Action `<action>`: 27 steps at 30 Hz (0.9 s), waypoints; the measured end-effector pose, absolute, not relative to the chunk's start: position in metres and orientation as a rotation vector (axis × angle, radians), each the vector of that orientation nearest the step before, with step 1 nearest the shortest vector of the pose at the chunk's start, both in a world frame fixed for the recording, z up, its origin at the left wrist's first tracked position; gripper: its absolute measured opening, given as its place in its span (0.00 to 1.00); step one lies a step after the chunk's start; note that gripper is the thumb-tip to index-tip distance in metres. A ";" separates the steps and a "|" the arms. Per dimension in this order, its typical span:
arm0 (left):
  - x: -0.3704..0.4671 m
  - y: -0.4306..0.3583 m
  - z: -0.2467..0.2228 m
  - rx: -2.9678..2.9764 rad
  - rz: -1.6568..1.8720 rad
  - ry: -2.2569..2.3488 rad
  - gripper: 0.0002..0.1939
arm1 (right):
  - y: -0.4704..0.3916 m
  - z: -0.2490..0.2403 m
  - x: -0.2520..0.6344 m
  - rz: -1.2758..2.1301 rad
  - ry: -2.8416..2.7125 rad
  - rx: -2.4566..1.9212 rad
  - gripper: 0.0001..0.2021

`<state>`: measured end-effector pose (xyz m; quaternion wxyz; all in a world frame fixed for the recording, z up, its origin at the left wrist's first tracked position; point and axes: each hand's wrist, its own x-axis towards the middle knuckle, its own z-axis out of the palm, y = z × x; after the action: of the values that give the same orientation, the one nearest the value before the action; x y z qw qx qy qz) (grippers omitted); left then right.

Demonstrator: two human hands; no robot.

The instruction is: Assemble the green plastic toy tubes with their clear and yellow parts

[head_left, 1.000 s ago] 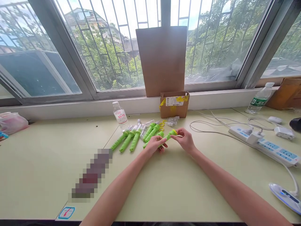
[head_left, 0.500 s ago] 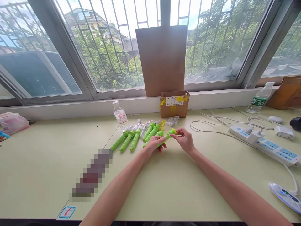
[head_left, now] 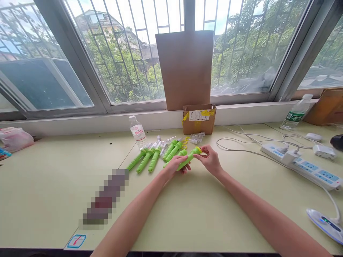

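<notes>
My left hand (head_left: 177,166) is wrapped round a green ribbed plastic tube (head_left: 189,158), which tilts up to the right. At its upper end is a yellow ring (head_left: 198,150), pinched by the fingertips of my right hand (head_left: 211,160). Behind my left hand, more green tubes (head_left: 174,150) lie in a pile, partly covered by it. To the left, a fan of similar green tubes (head_left: 146,160) with clear plastic tops rests on the table. Loose yellow rings (head_left: 184,142) and clear plastic pieces (head_left: 196,138) lie just beyond the pile.
A water bottle (head_left: 138,132) stands behind the tubes, with a small cardboard box (head_left: 198,125) at the wall. On the right are a power strip (head_left: 305,166), cables, a white device (head_left: 325,225) and another bottle (head_left: 294,112). A blurred patch (head_left: 105,198) covers something at left.
The green tube has turned slightly in my hands, and more of its side shows between them. Both hands stay almost in the same place.
</notes>
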<state>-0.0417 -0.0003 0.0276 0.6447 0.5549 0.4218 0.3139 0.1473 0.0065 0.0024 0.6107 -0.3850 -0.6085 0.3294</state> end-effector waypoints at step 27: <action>-0.037 -0.006 0.030 1.345 0.795 1.008 0.24 | 0.005 0.002 0.145 0.709 -1.446 -0.886 0.19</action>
<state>-0.0367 -0.0062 0.0301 0.5981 0.5798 0.4343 0.3428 0.1449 0.0049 0.0022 0.6067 -0.3831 -0.6253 0.3068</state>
